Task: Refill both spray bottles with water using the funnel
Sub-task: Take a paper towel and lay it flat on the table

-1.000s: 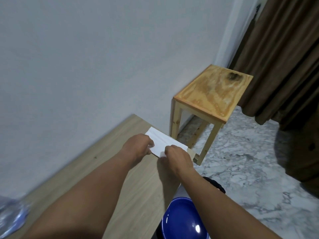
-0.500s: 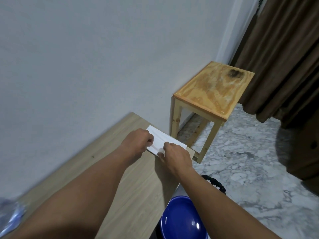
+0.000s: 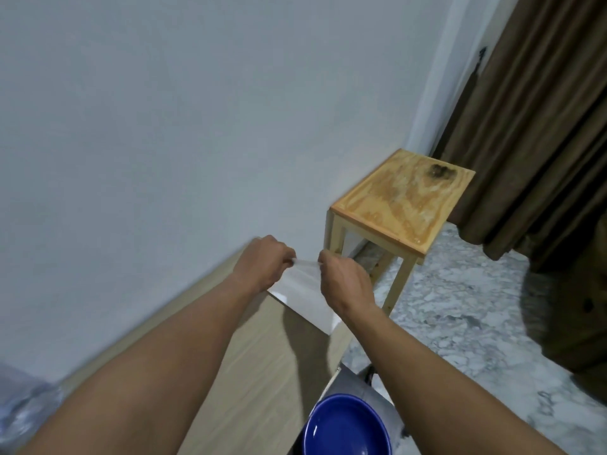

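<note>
Both hands hold a white folded sheet [image 3: 300, 292] lifted off the far corner of a light wooden table [image 3: 256, 372]. My left hand [image 3: 264, 261] pinches its upper edge on the left, and my right hand [image 3: 341, 280] pinches the same edge on the right. The sheet hangs down between them, tilted toward me. No spray bottle or funnel shows in the head view.
A small wooden stool [image 3: 404, 201] stands against the white wall beyond the table. A blue bowl-shaped container [image 3: 346, 428] sits low beside the table's right edge. Brown curtains [image 3: 542, 126] hang at the right over marble floor [image 3: 460, 323]. Something bluish and blurred [image 3: 19, 402] lies at far left.
The white sheet lay flat on the table corner under both hands; now both hands have raised its far edge and the sheet hangs off the surface.
</note>
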Motion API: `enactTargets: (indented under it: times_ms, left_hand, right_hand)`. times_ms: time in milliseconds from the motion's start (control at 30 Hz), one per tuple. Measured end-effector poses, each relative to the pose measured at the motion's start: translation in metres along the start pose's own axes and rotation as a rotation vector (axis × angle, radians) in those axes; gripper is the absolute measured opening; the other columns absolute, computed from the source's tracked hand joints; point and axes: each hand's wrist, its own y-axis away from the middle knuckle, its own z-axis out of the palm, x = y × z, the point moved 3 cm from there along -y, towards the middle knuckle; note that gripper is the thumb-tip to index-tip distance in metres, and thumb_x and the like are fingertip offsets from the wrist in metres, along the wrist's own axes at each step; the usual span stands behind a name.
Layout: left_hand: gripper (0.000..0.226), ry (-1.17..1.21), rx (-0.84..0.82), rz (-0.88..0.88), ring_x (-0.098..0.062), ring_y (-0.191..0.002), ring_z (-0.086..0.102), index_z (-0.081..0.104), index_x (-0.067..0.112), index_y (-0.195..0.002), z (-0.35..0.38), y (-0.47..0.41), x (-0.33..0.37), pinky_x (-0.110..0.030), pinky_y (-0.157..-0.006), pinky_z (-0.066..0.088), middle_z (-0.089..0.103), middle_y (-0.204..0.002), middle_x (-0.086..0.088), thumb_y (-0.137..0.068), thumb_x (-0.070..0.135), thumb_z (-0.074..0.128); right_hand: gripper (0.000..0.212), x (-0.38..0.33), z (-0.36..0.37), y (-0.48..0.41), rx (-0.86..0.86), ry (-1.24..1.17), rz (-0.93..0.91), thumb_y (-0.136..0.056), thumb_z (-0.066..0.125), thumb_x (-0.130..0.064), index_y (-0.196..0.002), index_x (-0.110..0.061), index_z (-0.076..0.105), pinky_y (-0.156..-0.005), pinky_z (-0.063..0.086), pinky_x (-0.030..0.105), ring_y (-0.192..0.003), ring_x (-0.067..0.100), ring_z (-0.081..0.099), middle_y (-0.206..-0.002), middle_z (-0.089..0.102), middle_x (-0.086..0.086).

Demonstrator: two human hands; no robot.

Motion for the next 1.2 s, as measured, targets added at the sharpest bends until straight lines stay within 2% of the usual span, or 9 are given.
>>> enactTargets:
  times_ms: [133, 233, 367, 500, 600, 767, 900, 1067, 1200]
  left_hand:
    - [0.019, 0.039, 0.123, -0.002, -0.019, -0.098, 0.063, 0.075, 0.03, -0.104, -0.045, -0.006, 0.006, -0.034, -0.082, 0.049, 0.075, -0.097, 0.006, -0.095, 0.029, 0.059]
    - [0.017, 0.047, 0.17, -0.002, -0.018, -0.1, 0.063, 0.076, 0.029, -0.103, -0.073, -0.009, 0.011, -0.035, -0.085, 0.049, 0.076, -0.098, 0.006, -0.093, 0.028, 0.062]
    - [0.016, 0.076, 0.139, -0.053, -0.021, -0.098, 0.066, 0.076, 0.031, -0.101, -0.097, -0.006, 0.011, -0.033, -0.084, 0.052, 0.074, -0.101, 0.004, -0.092, 0.03, 0.064]
    - [0.017, 0.076, 0.181, -0.085, -0.019, -0.1, 0.065, 0.076, 0.028, -0.104, -0.11, -0.001, 0.012, -0.032, -0.085, 0.051, 0.075, -0.103, 0.005, -0.093, 0.028, 0.064]
    - [0.017, 0.134, 0.101, -0.13, -0.017, -0.099, 0.067, 0.076, 0.025, -0.106, -0.109, 0.002, 0.012, -0.03, -0.084, 0.052, 0.075, -0.106, 0.006, -0.092, 0.023, 0.065]
    - [0.016, 0.204, 0.088, -0.144, -0.017, -0.097, 0.067, 0.076, 0.025, -0.105, -0.111, 0.007, 0.011, -0.035, -0.086, 0.054, 0.075, -0.104, 0.006, -0.093, 0.024, 0.065]
    - [0.016, 0.285, 0.133, -0.165, -0.016, -0.096, 0.067, 0.077, 0.024, -0.103, -0.124, 0.009, 0.008, -0.033, -0.085, 0.054, 0.075, -0.104, 0.007, -0.092, 0.022, 0.065]
    - [0.014, 0.356, 0.196, -0.18, -0.013, -0.09, 0.067, 0.078, 0.026, -0.098, -0.137, 0.016, 0.01, -0.027, -0.077, 0.05, 0.075, -0.098, 0.01, -0.092, 0.021, 0.066]
    - [0.014, 0.397, 0.242, -0.187, -0.013, -0.093, 0.067, 0.078, 0.024, -0.098, -0.148, 0.021, 0.014, -0.033, -0.084, 0.054, 0.075, -0.099, 0.009, -0.092, 0.02, 0.065]
  right_hand:
    - [0.018, -0.002, -0.037, -0.007, 0.044, -0.011, 0.005, -0.093, 0.044, 0.0, -0.098, -0.012, 0.056, -0.057, 0.049, 0.04, -0.069, 0.033, 0.056, -0.083, 0.063, 0.01]
    - [0.02, -0.006, -0.059, -0.01, 0.074, -0.037, 0.022, -0.096, 0.042, -0.004, -0.099, -0.015, 0.058, -0.065, 0.056, 0.043, -0.072, 0.03, 0.059, -0.085, 0.064, 0.008]
    - [0.023, -0.012, -0.081, -0.013, 0.118, -0.085, 0.058, -0.094, 0.045, -0.005, -0.099, -0.016, 0.064, -0.064, 0.055, 0.039, -0.075, 0.03, 0.061, -0.09, 0.069, 0.007]
    - [0.022, -0.018, -0.091, -0.013, 0.151, -0.151, 0.084, -0.093, 0.046, -0.007, -0.095, -0.019, 0.065, -0.066, 0.054, 0.038, -0.077, 0.028, 0.06, -0.09, 0.069, 0.004]
    - [0.024, -0.02, -0.091, -0.012, 0.116, -0.167, 0.101, -0.092, 0.046, -0.006, -0.095, -0.019, 0.066, -0.064, 0.049, 0.034, -0.079, 0.027, 0.06, -0.093, 0.069, 0.005]
    - [0.022, -0.018, -0.093, -0.01, 0.112, -0.213, 0.144, -0.091, 0.043, -0.005, -0.087, -0.018, 0.061, -0.061, 0.048, 0.036, -0.074, 0.026, 0.057, -0.085, 0.065, 0.003]
    - [0.022, -0.024, -0.103, -0.011, 0.139, -0.24, 0.134, -0.093, 0.043, -0.009, -0.088, -0.019, 0.063, -0.064, 0.054, 0.039, -0.073, 0.027, 0.059, -0.082, 0.067, 0.002]
    - [0.022, -0.03, -0.115, -0.01, 0.156, -0.262, 0.109, -0.095, 0.047, -0.01, -0.094, -0.018, 0.067, -0.072, 0.057, 0.041, -0.082, 0.027, 0.064, -0.088, 0.071, 0.003]
    - [0.019, -0.029, -0.124, -0.007, 0.2, -0.308, 0.13, -0.096, 0.052, -0.01, -0.096, -0.017, 0.07, -0.073, 0.057, 0.041, -0.083, 0.026, 0.064, -0.092, 0.072, 0.002]
